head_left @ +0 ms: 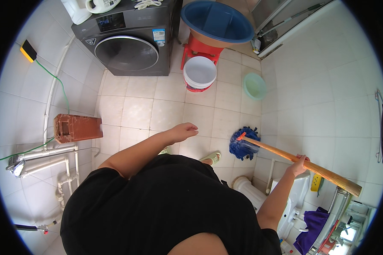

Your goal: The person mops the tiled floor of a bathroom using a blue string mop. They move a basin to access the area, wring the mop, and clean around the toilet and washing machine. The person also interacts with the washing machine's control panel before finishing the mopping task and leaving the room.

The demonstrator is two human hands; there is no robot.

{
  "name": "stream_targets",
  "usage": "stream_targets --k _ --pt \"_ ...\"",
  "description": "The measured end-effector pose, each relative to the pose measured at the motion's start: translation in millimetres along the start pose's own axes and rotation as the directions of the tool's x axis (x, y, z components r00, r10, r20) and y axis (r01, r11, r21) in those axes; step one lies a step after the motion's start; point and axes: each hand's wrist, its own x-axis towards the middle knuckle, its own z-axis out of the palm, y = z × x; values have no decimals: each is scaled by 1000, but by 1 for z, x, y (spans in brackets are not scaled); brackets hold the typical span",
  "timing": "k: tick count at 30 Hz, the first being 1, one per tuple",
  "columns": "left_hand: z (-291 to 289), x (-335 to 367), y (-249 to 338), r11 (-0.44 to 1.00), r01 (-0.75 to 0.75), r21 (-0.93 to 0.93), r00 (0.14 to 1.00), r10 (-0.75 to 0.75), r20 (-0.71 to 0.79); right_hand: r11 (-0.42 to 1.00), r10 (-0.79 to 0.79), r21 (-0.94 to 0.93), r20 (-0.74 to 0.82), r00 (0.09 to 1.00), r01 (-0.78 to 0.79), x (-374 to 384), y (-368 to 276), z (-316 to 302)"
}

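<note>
My right hand [300, 165] is wrapped round the wooden handle of a mop [281, 154], well up the shaft. The handle slants from the floor up toward the lower right. At its lower end an orange-red collar joins a dark blue strand mop head [244, 148], which rests on the tiles near the right wall. My left hand [184, 131] hangs in front of my body over the floor, its fingers loosely bent and holding nothing. Below it, green slippers [212, 157] show on my feet.
A grey washing machine [127, 53] stands at the back left. Beside it, a large blue basin [217, 21] rests above a red stool [200, 46], behind a white bucket [200, 71]. A small green basin [254, 86] sits by the right wall; a white washbasin [295, 191] is near my right arm.
</note>
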Motion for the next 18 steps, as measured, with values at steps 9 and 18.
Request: stream_targets --k 9,18 --pt "-10 -25 -15 997 41 -62 996 -46 -81 996 -4 -93 118 993 15 -7 -7 50" --pt "-19 -50 -28 986 40 -162 982 -69 -178 1000 2 -30 344 939 9 -26 -5 104"
